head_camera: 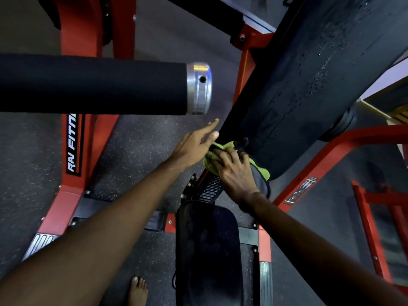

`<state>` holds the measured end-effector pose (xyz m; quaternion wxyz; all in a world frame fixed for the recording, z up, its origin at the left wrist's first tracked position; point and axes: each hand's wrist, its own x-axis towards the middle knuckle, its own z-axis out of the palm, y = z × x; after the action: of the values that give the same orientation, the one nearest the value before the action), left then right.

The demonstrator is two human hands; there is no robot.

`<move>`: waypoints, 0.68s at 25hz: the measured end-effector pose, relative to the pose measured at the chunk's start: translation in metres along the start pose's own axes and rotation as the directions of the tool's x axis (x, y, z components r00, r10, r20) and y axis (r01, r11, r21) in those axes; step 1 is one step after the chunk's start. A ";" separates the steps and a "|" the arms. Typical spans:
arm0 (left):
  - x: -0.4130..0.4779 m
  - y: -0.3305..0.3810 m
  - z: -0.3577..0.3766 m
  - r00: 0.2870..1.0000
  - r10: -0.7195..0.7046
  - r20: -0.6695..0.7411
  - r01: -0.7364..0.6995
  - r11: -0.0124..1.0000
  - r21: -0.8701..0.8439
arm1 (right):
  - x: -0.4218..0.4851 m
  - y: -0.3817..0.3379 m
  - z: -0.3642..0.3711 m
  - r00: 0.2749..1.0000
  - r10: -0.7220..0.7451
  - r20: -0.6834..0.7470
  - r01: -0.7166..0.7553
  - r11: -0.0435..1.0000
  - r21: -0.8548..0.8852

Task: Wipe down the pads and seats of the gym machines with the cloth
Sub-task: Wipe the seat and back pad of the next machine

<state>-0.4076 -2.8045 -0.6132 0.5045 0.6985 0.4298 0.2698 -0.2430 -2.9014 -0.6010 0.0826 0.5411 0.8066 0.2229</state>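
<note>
Right hand (pixel 234 173) grips the green cloth (pixel 227 145) against the lower end of the back pad (pixel 309 85); left hand (pixel 192 149) hovers open beside it. The pad wipe looks underway, and the seat (pixel 207 250) below probably follows.

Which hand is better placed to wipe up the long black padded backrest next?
Right. The right hand grips the bunched yellow-green cloth against the lower end of the long black padded backrest. The left hand lies beside the pad's edge with fingers straight, gripping nothing.
</note>
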 end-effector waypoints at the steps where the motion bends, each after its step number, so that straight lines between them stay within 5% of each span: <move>1: 0.005 0.004 0.002 1.000 0.021 0.020 -0.021 1.000 0.007 | -0.006 -0.001 0.004 1.000 -0.010 0.001 0.010 1.000 0.016; 11: 0.018 0.021 0.006 0.996 0.024 -0.083 -0.032 0.995 -0.089 | -0.027 0.015 0.011 0.993 0.108 -0.055 -0.095 0.974 0.207; 15: 0.022 0.030 0.005 0.997 0.024 -0.075 -0.028 0.998 -0.060 | -0.049 0.043 0.013 0.878 0.478 -0.017 -0.425 0.795 0.433; 17: 0.027 0.036 0.005 0.998 0.031 -0.049 -0.032 0.999 -0.023 | -0.047 0.043 0.013 0.807 0.587 -0.064 -0.454 0.685 0.570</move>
<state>-0.3783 -2.7878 -0.5828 0.4980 0.6923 0.4276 0.2999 -0.1834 -2.9270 -0.5980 -0.2353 0.7188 0.6504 0.0705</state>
